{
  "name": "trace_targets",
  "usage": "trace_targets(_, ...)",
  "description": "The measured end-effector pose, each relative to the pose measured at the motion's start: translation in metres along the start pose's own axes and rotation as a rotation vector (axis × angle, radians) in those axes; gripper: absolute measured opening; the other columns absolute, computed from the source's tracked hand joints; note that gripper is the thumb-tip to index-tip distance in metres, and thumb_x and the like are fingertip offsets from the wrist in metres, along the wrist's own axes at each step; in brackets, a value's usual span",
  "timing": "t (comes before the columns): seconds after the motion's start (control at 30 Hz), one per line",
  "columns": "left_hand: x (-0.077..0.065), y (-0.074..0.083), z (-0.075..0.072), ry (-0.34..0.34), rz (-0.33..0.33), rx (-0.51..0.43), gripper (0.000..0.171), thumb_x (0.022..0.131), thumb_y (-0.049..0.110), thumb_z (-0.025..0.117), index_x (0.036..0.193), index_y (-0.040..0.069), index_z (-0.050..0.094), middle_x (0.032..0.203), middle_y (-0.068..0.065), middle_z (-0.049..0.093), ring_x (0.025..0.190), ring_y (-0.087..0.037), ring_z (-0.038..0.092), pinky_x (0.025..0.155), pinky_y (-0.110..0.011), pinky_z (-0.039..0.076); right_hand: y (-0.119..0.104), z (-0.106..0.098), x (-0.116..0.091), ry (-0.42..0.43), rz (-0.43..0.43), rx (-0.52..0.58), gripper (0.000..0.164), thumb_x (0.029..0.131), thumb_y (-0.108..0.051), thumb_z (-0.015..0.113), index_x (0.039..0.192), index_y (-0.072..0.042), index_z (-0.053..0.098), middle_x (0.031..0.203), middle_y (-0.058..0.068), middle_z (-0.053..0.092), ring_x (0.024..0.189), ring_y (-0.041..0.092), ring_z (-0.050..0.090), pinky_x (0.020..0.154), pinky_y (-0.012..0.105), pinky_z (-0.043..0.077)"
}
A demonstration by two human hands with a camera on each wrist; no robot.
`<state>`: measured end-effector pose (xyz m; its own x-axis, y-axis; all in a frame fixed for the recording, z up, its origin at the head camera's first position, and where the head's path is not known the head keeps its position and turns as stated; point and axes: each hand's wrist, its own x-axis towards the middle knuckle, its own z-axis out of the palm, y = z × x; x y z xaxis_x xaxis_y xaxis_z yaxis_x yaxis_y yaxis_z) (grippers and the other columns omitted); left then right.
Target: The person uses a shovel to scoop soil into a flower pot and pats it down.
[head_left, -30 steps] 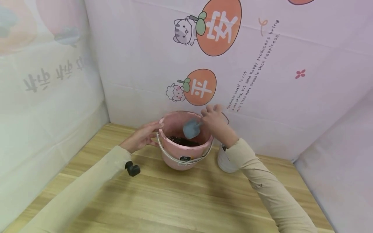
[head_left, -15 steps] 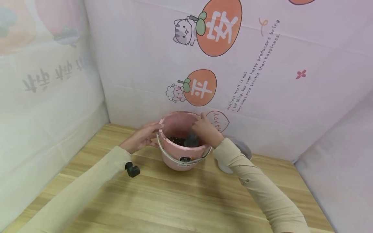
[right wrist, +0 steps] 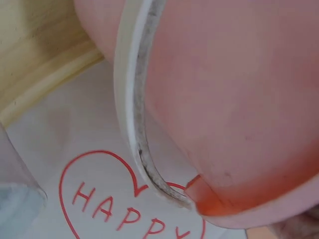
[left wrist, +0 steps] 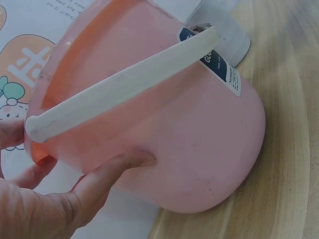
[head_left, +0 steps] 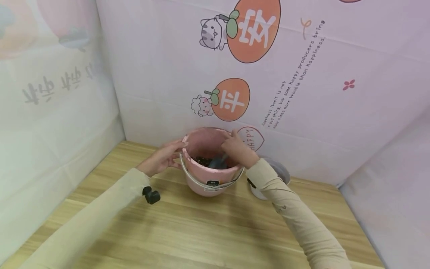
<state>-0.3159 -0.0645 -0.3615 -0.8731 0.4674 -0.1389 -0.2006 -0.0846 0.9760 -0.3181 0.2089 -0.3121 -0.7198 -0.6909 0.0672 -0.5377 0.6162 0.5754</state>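
A pink bucket (head_left: 201, 178) stands on the wooden table with dark, speckled soil (head_left: 201, 161) inside. My left hand (head_left: 161, 160) grips its left rim; in the left wrist view the thumb (left wrist: 132, 160) presses the outer wall. The white carrying handle (left wrist: 124, 84) hangs down across the bucket's front. My right hand (head_left: 240, 150) reaches over the right rim and holds a small blue-grey shovel (head_left: 218, 162), blade down at the soil. The fingers cover the shovel's grip. In the right wrist view the bucket wall (right wrist: 234, 99) hides most of this hand.
A whitish pot (head_left: 281, 170) stands right of the bucket, partly behind the right sleeve. A printed cloth wall (head_left: 161, 74) rises close behind the bucket, with other cloth walls at both sides. A black device (head_left: 152, 195) sits at the left cuff.
My right hand has moved down and left, taking the shovel from above the soil down to it. The blade has since tilted a little. My left hand keeps its place on the rim.
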Motion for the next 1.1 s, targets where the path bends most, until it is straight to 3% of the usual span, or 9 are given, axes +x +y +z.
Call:
trace_targets(0.17,0.0,-0.001,0.0,0.006,0.002,-0.013,0.061,0.112,0.025,0.048,0.165,0.005,0.026,0.103,0.001,0.054,0.098,-0.013,0.06,0.08,-0.036,0.063,0.002,0.001,0.0,-0.064,0.031,0.123,0.019,0.08,-0.025,0.09,0.088,-0.014,0.077,0.092,0.001,0.078,0.094,0.022,0.058,0.087,0.045,0.038)
trace_targets(0.27,-0.002,-0.002,-0.001,0.016,-0.005,-0.014,0.061,0.112,0.025,0.048,0.165,0.006,0.026,0.099,0.003,0.054,0.097,-0.014,0.06,0.079,-0.035,0.062,0.002,0.003,0.001,-0.084,0.029,0.176,0.018,0.083,-0.024,0.088,0.091,-0.012,0.076,0.094,0.002,0.078,0.091,0.022,0.06,0.086,0.045,0.038)
trace_targets(0.5,-0.002,-0.002,0.0,0.023,0.009,-0.011,0.062,0.111,0.026,0.048,0.166,0.007,0.026,0.11,0.0,0.055,0.107,-0.017,0.058,0.083,-0.036,0.063,0.006,0.006,0.002,-0.078,0.025,0.27,0.012,0.086,-0.02,0.084,0.09,-0.012,0.076,0.095,0.003,0.078,0.096,0.023,0.061,0.088,0.046,0.038)
trace_targets(0.73,-0.003,-0.002,0.001,0.029,0.011,-0.015,0.061,0.111,0.025,0.048,0.165,0.005,0.026,0.095,0.005,0.057,0.101,-0.015,0.06,0.08,-0.033,0.063,0.009,0.008,0.001,-0.056,0.013,0.3,0.013,0.084,-0.021,0.086,0.087,-0.012,0.077,0.094,0.002,0.078,0.101,0.025,0.06,0.09,0.048,0.039)
trace_targets(0.97,-0.001,-0.001,0.002,0.019,0.006,-0.016,0.062,0.112,0.026,0.047,0.166,0.008,0.024,0.111,-0.001,0.055,0.115,-0.022,0.057,0.085,-0.036,0.063,0.013,0.01,-0.001,-0.061,0.014,0.351,0.005,0.086,-0.016,0.083,0.09,-0.015,0.079,0.093,0.0,0.078,0.101,0.023,0.06,0.091,0.047,0.04)
trace_targets(1.1,0.0,-0.001,0.002,0.03,-0.002,-0.018,0.062,0.111,0.025,0.048,0.166,0.008,0.024,0.12,-0.007,0.053,0.118,-0.024,0.055,0.084,-0.036,0.063,0.015,0.009,0.0,-0.079,0.017,0.423,0.009,0.086,-0.012,0.081,0.094,-0.016,0.081,0.095,0.0,0.078,0.104,0.024,0.058,0.094,0.048,0.039)
